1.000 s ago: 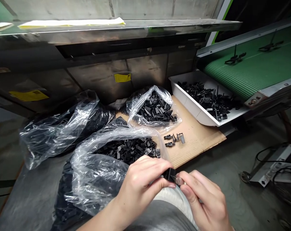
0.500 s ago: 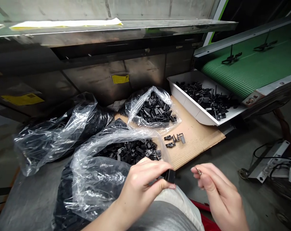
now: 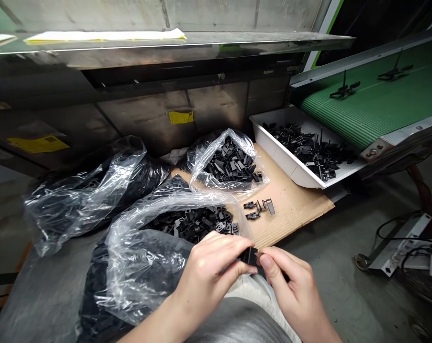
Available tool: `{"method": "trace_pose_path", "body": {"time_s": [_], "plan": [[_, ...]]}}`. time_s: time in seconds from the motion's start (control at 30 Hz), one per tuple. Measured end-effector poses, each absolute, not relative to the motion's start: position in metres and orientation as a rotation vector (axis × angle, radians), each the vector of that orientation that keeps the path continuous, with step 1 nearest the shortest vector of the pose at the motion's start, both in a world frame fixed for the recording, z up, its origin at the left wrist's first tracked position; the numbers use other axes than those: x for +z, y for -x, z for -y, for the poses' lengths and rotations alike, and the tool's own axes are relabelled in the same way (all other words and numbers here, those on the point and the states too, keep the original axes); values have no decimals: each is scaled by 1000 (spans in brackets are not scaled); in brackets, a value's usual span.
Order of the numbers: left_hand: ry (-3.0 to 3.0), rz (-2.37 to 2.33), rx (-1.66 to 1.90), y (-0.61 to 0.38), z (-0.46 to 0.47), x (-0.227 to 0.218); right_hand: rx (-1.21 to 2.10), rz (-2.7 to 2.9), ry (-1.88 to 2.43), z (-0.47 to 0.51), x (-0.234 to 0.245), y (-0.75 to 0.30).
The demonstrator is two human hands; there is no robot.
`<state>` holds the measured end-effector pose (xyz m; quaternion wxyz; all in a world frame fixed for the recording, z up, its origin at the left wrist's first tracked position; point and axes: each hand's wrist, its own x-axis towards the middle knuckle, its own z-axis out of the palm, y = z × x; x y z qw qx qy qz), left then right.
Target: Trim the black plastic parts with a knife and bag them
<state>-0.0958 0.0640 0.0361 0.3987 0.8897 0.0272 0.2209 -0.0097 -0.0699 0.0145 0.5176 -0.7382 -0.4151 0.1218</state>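
here, black plastic part (image 3: 249, 256), pinched by left fingers (image 3: 233, 244), right fingers (image 3: 265, 262) touching

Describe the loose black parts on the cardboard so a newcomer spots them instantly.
Find the green conveyor belt, then the white tray beneath its near edge. On the cardboard sheet in front of the tray lie a few black parts, the only ones resting directly on the cardboard.

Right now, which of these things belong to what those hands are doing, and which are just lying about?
In use: left hand, right hand, small black plastic part pinched between them, nearest open plastic bag.

Lying about: white tray, cardboard sheet, green conveyor belt, two other plastic bags.
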Motion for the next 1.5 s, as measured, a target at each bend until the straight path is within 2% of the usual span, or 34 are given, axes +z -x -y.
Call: {"method": "trace_pose_path", "body": {"time_s": [0.2, 0.43, 0.57, 0.67, 0.87, 1.23, 1.5], "plan": [[-2315, -191, 631, 91, -67, 31, 472, 986, 1691, 73, 15, 8], [-2164, -138, 293, 83, -61, 27, 650, 719, 1692, 64, 2, -4], [-2020, -293, 191, 82, -63, 27, 555, 558, 1761, 63, -14, -24], [-1703, -389, 95, 83, -67, 26, 437, 570, 1871, 70, -26, -45], [-1223, -435, 205, 89, -65, 24, 311, 792, 1969, 78, -34, -46], [-1807, -524, 529, 99, -52, 42, 92, 1261, 1593, 73, 15, -18], [-1939, -479, 610, 95, -49, 45, -39, 1401, 1576, 65, 10, -24]]}}
